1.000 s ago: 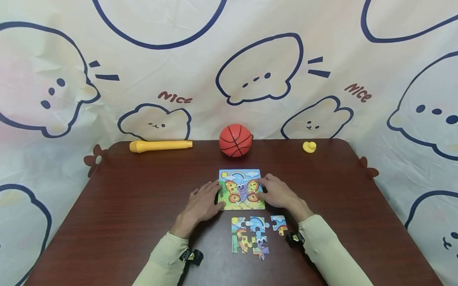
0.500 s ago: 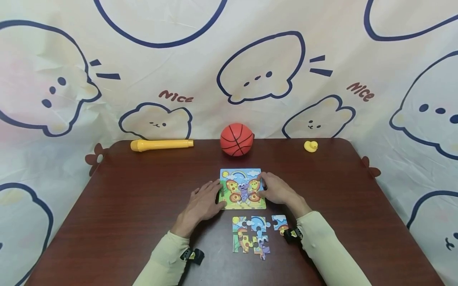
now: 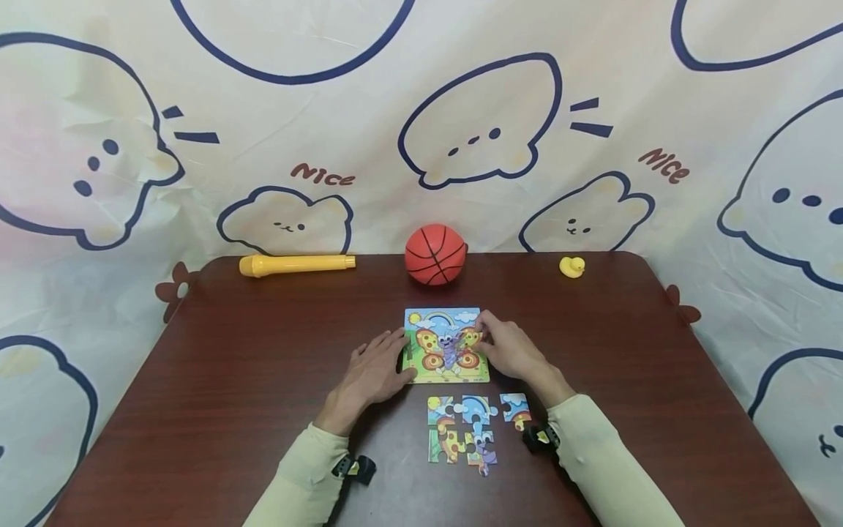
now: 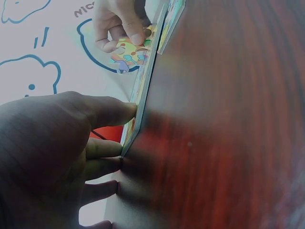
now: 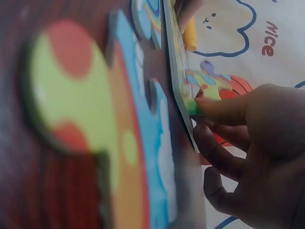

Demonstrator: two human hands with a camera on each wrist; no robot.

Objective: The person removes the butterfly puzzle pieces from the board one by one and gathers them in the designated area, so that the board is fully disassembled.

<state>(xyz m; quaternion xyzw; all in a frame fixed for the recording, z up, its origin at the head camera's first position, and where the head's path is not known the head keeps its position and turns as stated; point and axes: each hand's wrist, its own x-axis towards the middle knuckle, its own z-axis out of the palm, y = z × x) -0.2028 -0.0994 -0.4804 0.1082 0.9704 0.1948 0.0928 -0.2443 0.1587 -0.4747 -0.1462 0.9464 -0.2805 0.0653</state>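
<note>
A butterfly puzzle board (image 3: 421, 372) lies mid-table. My left hand (image 3: 372, 373) rests at its left side, fingers stretched out, the thumb (image 4: 116, 110) touching near the lower left corner. At the right edge, my right hand (image 3: 516, 355) pinches a puzzle piece (image 5: 214, 85) between thumb and fingertips. The piece stands tilted up from the board, its yellow, purple and blue print visible in the left wrist view, partly covered by fingers. Below the board lie several loose pieces, among them a sun piece (image 3: 437, 411), a rainbow piece (image 3: 476, 410) and a cloud piece (image 3: 516, 407).
Along the table's back edge are a yellow toy microphone (image 3: 296, 266), a red toy basketball (image 3: 435, 255) and a yellow rubber duck (image 3: 571, 267). A patterned cloth (image 3: 375, 132) hangs behind. The cloud piece lies close to the right wrist camera (image 3: 540, 438).
The right hand's fingers have drawn together at the board's right edge, and a piece is now pinched and tipped up there. The left hand has stayed in place.
</note>
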